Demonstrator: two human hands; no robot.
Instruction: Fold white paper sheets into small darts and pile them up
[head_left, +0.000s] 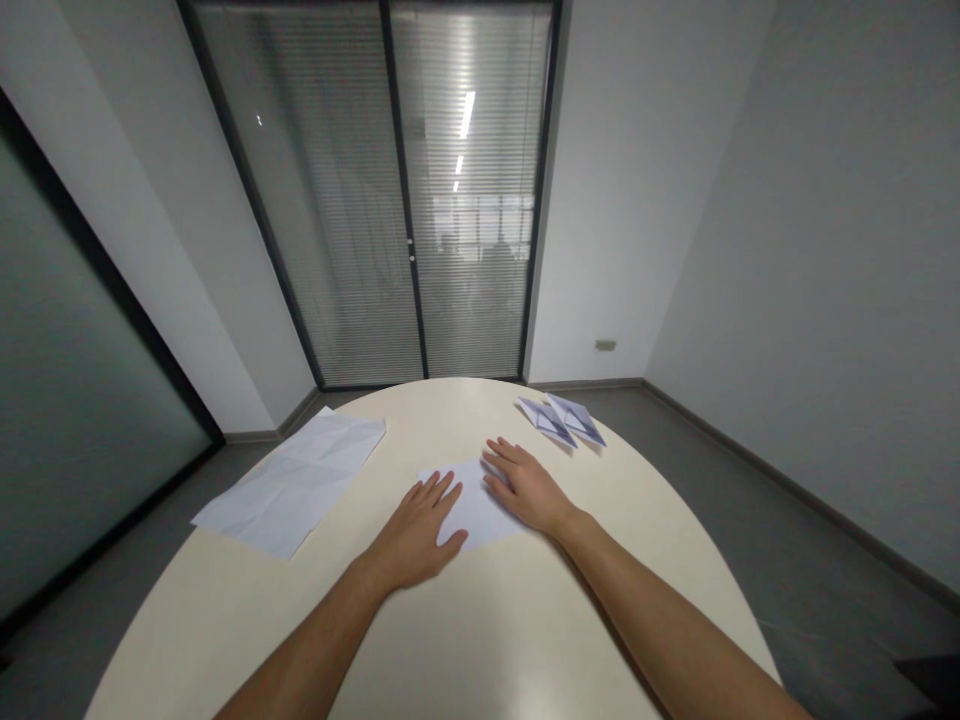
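Note:
A small white sheet of paper (480, 515) lies flat on the round table, between my two hands. My left hand (420, 530) rests palm down over its left side, fingers and thumb spread. On the opposite side my right hand (529, 485) reaches over the upper right edge with its fingers apart; whether it presses on the paper or hovers just above, I cannot tell. Parts of the sheet are hidden beneath both hands.
The round cream table (465, 640) fills the foreground. At its left edge lies a stack of larger creased paper sheets (296, 485). Two folded paper pieces (547, 420) sit at the far right. Beyond stand a glass door with blinds (480, 300) and grey walls.

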